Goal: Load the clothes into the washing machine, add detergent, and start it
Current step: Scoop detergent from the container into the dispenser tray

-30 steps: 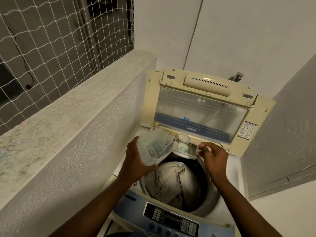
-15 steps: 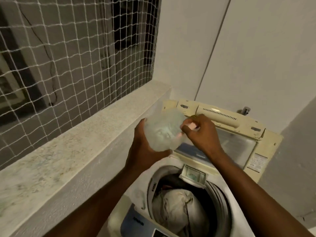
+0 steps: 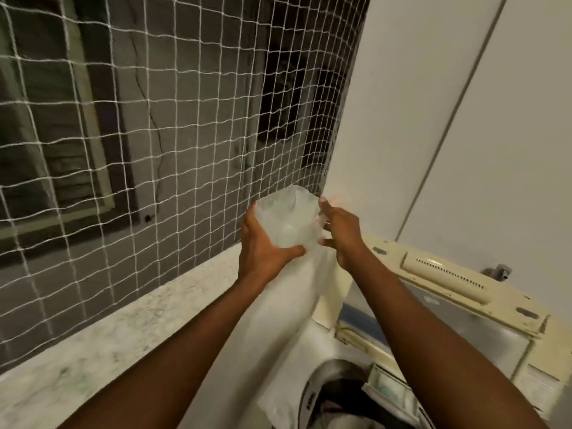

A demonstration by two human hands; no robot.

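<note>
Detergent step. Left hand grip clenched round pouch; right hand fingers spread, touching pouch, not grasping. Next, likely: set pouch on ledge, shut lid.

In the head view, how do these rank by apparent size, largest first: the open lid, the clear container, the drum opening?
1. Open lid.
2. Clear container.
3. Drum opening, unsure: the frame edge crops it.

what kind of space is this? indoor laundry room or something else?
Likely a home utility balcony used for laundry: a top-loading washing machine with its lid open stands against plain walls, beside a stone ledge with safety netting stretched over the opening, and another building's wall beyond.
</note>
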